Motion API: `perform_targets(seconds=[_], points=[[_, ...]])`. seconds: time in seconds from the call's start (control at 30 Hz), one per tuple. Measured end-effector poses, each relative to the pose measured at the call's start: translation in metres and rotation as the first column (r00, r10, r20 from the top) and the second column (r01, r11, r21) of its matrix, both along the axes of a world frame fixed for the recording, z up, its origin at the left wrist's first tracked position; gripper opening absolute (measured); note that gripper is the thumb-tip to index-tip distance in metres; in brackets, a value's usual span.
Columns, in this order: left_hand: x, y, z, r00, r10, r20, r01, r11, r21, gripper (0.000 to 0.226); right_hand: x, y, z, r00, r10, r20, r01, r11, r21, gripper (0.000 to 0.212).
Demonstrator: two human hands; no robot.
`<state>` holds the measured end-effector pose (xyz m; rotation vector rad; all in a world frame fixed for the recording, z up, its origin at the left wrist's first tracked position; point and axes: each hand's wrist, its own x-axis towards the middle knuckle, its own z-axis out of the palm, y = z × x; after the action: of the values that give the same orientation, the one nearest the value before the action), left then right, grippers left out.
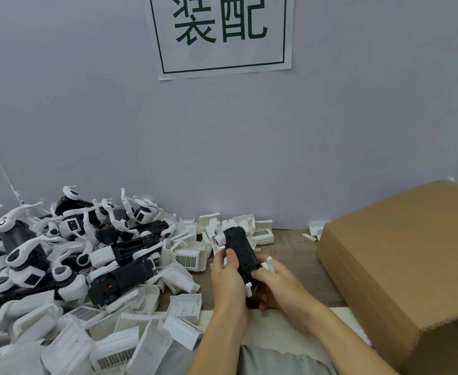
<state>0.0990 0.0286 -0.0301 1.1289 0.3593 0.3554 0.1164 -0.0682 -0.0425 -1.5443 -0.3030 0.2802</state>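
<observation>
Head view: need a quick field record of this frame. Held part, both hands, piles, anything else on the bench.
held part: black body, oblong, white pieces attached at its far end
left grip: left hand holds the body's left side, thumb on top
right grip: right hand holds its near end, fingers curled round it
left pile: black-and-white units, heaped against the wall
loose parts: white shells, some with grilles, scattered from the pile to the near edge
right side: cardboard box, brown
surface: table
wall: sign, green characters
</observation>
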Motion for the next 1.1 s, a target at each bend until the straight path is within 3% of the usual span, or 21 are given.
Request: perform_targets(seconds=[0.43,0.67,0.83,1.0,1.1], points=[[0.001,-0.001,0.0,1.0,0.011,-0.016,-0.011,1.0,0.002,0.024,0.001,-0.002,0.0,0.997,0.052,-0.055,-0.05,0.998,0.046,0.022],[0.001,0.0,0.0,1.0,0.004,-0.017,-0.004,1.0,0.001,0.024,0.0,-0.003,0.001,0.997,0.037,-0.071,-0.036,0.999,0.017,0.05],[-0.002,-0.001,0.001,1.0,-0.007,-0.011,0.007,1.0,-0.016,0.024,-0.003,-0.002,0.003,1.0,0.017,0.005,-0.017,0.999,-0.046,0.027],[-0.001,0.0,0.004,1.0,0.003,-0.011,-0.004,0.996,-0.091,0.024,-0.007,-0.002,0.008,0.999,0.035,-0.017,-0.036,0.999,-0.014,0.028],[-0.002,0.001,0.007,0.999,0.042,-0.002,-0.041,0.982,-0.185,0.024,-0.01,-0.003,0.011,0.997,0.063,-0.033,-0.061,0.996,0.07,0.039]])
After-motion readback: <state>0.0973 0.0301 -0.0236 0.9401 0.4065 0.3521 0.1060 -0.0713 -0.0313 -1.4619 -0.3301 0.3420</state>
